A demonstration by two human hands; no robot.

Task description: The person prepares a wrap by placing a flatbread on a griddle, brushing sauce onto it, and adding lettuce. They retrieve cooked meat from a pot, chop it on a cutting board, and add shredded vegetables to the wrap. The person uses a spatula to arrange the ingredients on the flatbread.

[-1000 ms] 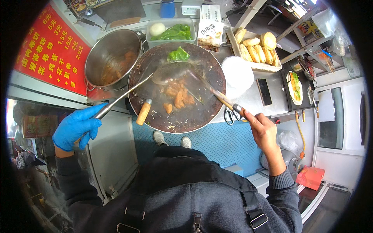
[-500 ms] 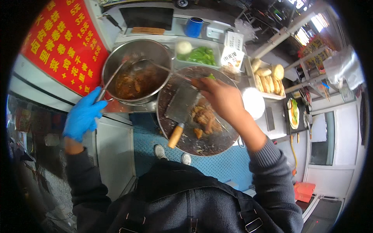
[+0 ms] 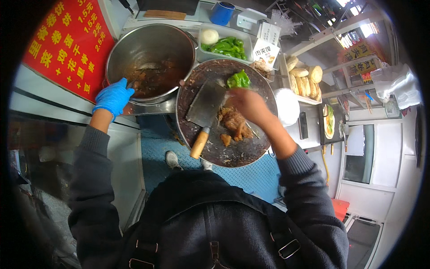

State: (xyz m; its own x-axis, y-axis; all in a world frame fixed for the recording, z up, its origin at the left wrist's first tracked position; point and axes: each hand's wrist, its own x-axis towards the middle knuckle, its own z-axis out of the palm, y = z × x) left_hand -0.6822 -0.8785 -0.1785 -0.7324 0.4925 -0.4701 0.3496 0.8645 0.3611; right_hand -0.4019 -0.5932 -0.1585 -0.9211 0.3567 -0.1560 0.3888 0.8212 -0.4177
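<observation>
My left hand [image 3: 113,97], in a blue glove, is closed at the near left rim of a deep metal pot [image 3: 154,33]; what its fingers hold is hidden. Brown stew with dark pieces lies in the pot. Over the round chopping board [image 3: 190,92] hovers my bare right hand [image 3: 251,105], its fingers blurred. Just below that hand sits a heap of brown cooked meat [image 3: 234,121], with a smaller piece [image 3: 225,140] nearby. A cleaver [image 3: 207,105] with a wooden handle lies flat to its left. Green pepper [image 3: 238,80] rests beyond the hand.
Behind the board stands a clear tub [image 3: 248,42] with green peppers and a pale round item. Flat breads [image 3: 306,80] fill a tray at the right, near a white round item [image 3: 286,106]. A blue cup [image 3: 222,13] stands at the back.
My right hand has let go of the long-handled utensil over the pot and stays above the board. The left hand has moved up to the pot's rim. Green pepper now shows on the board.
</observation>
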